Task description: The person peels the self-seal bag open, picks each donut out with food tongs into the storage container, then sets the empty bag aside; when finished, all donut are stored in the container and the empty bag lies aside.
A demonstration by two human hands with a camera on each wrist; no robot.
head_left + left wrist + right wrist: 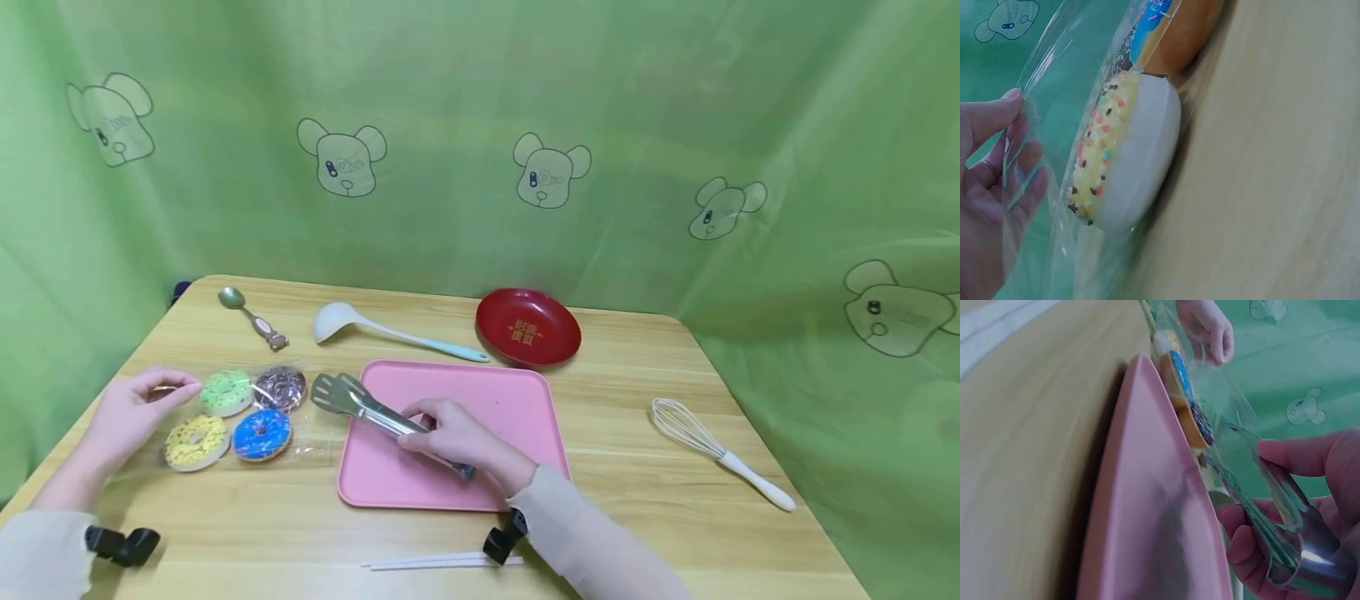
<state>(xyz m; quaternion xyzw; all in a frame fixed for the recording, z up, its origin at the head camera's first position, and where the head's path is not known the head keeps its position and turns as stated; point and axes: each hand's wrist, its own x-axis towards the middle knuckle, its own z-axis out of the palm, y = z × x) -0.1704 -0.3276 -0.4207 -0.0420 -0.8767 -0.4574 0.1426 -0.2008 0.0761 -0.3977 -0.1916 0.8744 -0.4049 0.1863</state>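
Several toy donuts lie in a clear plastic bag on the left of the table: a yellow donut, a blue donut, a green donut and a dark donut. My left hand pinches the bag's film between thumb and fingers, as the left wrist view shows. Metal tongs are in my right hand, thumb on one arm and fingers on the other. Their slotted heads stand a little apart beside the dark donut. Beneath the tongs lies a pink tray.
Behind the tray are a red plate, a white ladle with a blue handle end, and a spoon. A whisk lies at right. White chopsticks lie near the front. A green curtain surrounds the table.
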